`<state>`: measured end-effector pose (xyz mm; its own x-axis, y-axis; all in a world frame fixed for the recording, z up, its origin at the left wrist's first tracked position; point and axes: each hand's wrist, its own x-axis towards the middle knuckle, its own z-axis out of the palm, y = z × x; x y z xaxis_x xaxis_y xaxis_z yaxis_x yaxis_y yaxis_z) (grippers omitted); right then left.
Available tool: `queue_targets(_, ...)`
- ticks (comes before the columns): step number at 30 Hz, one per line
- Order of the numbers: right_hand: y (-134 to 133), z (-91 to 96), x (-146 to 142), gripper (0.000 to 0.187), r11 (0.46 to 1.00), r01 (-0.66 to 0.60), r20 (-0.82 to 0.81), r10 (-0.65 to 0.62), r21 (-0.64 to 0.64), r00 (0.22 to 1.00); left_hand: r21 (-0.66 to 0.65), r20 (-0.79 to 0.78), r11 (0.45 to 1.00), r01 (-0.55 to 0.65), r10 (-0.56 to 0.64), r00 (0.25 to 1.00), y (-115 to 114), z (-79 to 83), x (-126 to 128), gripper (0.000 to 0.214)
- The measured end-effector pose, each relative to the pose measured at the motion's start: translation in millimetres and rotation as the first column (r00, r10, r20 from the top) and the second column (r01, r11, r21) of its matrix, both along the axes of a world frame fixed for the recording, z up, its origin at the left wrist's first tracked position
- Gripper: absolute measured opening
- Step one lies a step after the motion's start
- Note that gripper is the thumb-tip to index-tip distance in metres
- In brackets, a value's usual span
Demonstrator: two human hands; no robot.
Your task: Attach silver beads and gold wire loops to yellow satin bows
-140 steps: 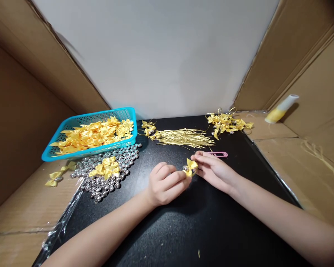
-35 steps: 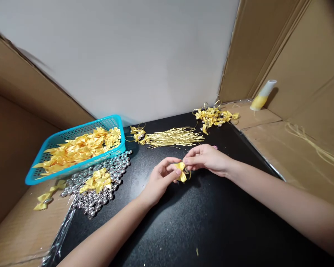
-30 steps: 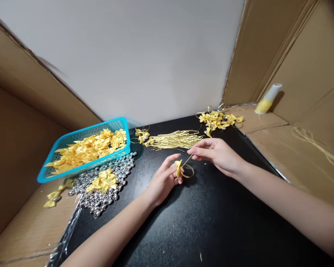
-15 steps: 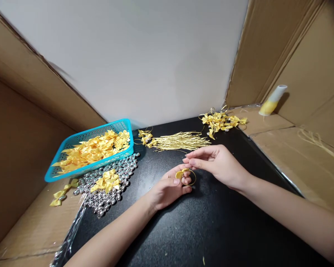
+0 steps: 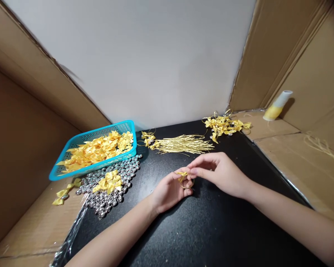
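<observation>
1. My left hand (image 5: 169,191) pinches a small yellow bow (image 5: 182,175) between thumb and fingertips, low over the black table (image 5: 211,230).
2. A second ago my right hand (image 5: 221,172) had drawn the gold cord (image 5: 189,184) out to the side; now it has come back in, fingertips closed on the cord right at the bow.
3. The cord now curls in a small loop under the bow, so the tying looks nearly closed up.
4. The pile of finished bows (image 5: 225,124), the gold cord bundle (image 5: 183,144), the blue basket (image 5: 96,135) and the silver bells (image 5: 111,187) lie untouched.
</observation>
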<state>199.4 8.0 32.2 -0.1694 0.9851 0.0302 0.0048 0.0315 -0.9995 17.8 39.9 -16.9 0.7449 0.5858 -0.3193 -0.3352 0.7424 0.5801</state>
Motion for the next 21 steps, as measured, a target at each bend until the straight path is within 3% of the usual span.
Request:
queue_targets(4,-3.5,-2.3,-1.9,0.009,0.977,-0.170,0.183,0.145,0.126,0.972,0.014,-0.038,1.000,-0.007,0.008,0.999,0.0,-3.5,-0.2,0.018)
queue_targets(8,-3.2,-5.8,-3.3,0.010,0.922,-0.208,0.342,0.089,0.327,0.935,0.044,-0.053,0.999,-0.018,0.020,0.998,-0.2,-7.3,-0.9,0.013)
queue_targets(12,-1.5,-10.8,-3.0,0.010,0.872,-0.265,0.418,0.079,0.411,0.905,0.049,-0.053,0.999,0.005,-0.003,0.999,0.9,-11.2,-1.5,0.014)
queue_targets(15,-1.0,-11.6,-3.3,0.011,0.896,-0.186,0.368,0.027,0.404,0.930,0.014,-0.031,1.000,-0.006,0.006,1.000,2.1,-13.5,-0.7,0.015)
queue_targets(21,2.9,-12.4,-2.4,0.011,0.963,0.159,0.153,-0.194,0.217,0.969,0.032,-0.028,0.999,0.010,-0.009,1.000,2.0,-14.2,1.4,0.024)
